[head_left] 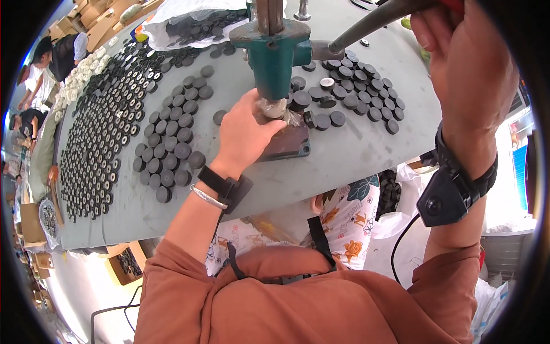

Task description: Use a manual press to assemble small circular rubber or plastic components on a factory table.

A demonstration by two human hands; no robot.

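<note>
A green hand press (272,63) stands at the middle of the table, its dark metal base (291,143) near the front edge. Under its ram sits a pale round piece with clear plastic (274,108) about it. My left hand (245,132) reaches in from the left, thumb and fingers closed about that spot; what they pinch is hidden. Raised at the upper right, my right hand (472,74) has its fingers curled round the end of the press lever (381,24), partly cut off by the frame. Black round caps (299,98) lie close beside the ram.
Loose black discs (172,137) lie left of the press, more (366,86) to its right. Rows of dark rings with pale centres (106,140) cover the table's left side. A white bag of dark pieces (195,28) lies behind. People (63,54) work at far left.
</note>
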